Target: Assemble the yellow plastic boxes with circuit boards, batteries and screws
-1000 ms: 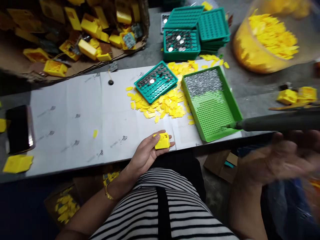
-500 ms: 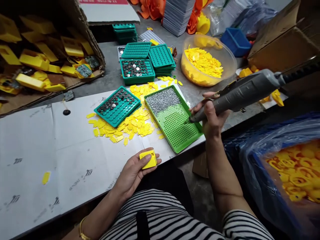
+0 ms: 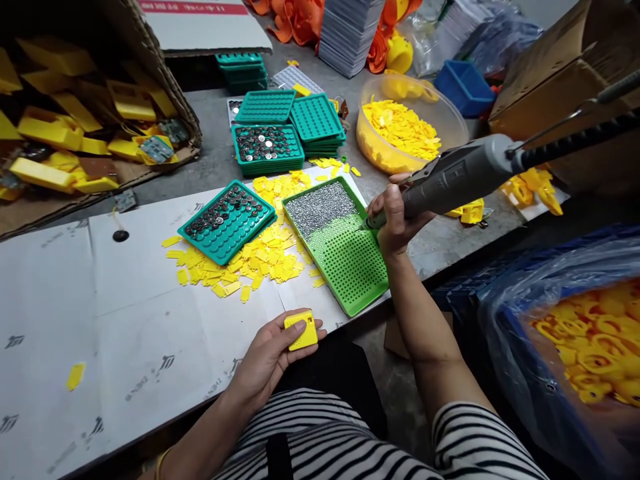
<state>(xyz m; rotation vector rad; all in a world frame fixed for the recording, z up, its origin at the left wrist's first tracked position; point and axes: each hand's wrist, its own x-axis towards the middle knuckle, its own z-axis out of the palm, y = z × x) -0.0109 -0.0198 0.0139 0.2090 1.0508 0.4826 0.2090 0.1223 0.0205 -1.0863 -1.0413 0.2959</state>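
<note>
My left hand (image 3: pixel 273 350) grips a small square yellow plastic case (image 3: pixel 302 331) near the table's front edge, thumb across its face. A small opening shows in the case's upper corner. In my right hand (image 3: pixel 397 217) is a grey electric screwdriver (image 3: pixel 453 177), tilted, its bit pointing down left over a green perforated tray (image 3: pixel 353 310). Small silver screws (image 3: pixel 320 205) cover the far part of that tray. Whether the bit touches a screw I cannot tell. Left of the tray, loose yellow plastic pieces (image 3: pixel 277 257) lie around a teal tray (image 3: pixel 227 250) of round dark parts.
Farther back stand stacked teal trays (image 3: pixel 267 167) and a clear tub (image 3: pixel 367 143) of yellow pieces. A cardboard box (image 3: pixel 165 73) of yellow cases flanks the left, another box (image 3: pixel 535 100) the right. A plastic-lined blue bin (image 3: pixel 515 333) holds yellow parts below right.
My right hand has moved left with the screwdriver, its bit now nearer the screws. The yellow case has turned so its face shows more squarely. The view has shifted slightly.
</note>
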